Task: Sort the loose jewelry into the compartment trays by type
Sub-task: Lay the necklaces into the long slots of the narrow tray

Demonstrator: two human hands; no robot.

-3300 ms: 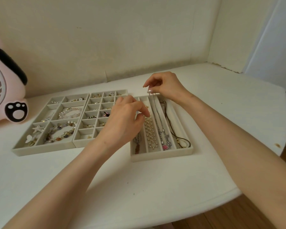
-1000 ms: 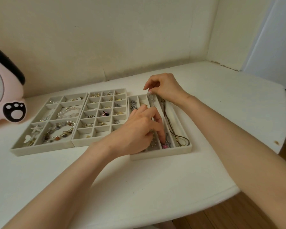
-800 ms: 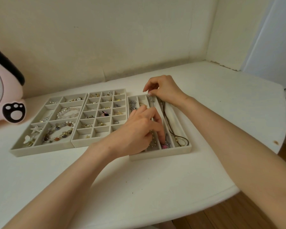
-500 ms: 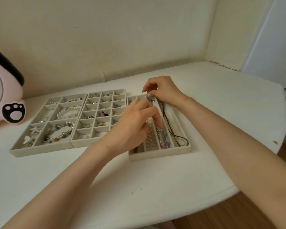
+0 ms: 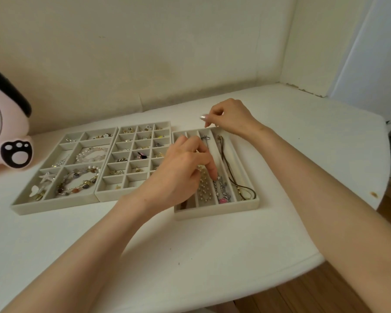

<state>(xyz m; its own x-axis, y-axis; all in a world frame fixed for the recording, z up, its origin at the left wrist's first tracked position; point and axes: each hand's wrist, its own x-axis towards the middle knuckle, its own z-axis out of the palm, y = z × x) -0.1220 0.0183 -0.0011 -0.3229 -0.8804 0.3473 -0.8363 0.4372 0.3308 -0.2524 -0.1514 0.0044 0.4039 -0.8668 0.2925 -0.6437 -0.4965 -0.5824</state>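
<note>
Head camera, from near to far: both forearms cross the white worktop (image 5: 190, 256) toward the necklace tray (image 5: 215, 212), which has long narrow slots. The left hand (image 5: 181, 175) hovers over the near half of this tray. Its forefinger (image 5: 212, 168) points down and the tip touches the silver chain necklace (image 5: 222, 190), which lies along the third slot from the left. The other fingers are curled and the thumb is hidden, so I cannot tell if this hand pinches the chain or only presses it. Just left of the chain, partly under the hand, lies the pearl necklace (image 5: 204, 188). In the slot on the right is the brown cord necklace (image 5: 235, 177).

The right hand (image 5: 230, 116) is at the far end of the same tray, just above the rim. Its fingers are curled and the thumb meets the forefinger. I cannot tell if it has anything between them. The far end of the chain lies in the slot just in front of this hand.

To the left stand the middle tray (image 5: 122, 197) with small square cells and the left tray (image 5: 54, 207) with bracelets. Beyond them are a pink fan (image 5: 5, 132) and the wall (image 5: 145, 53).

Half a second ago the right fingertips were lower, at the far end of the chain inside the tray, and now they are raised a little. One second ago the left forefinger was nearer to the front of the slot. The trays have not moved.
</note>
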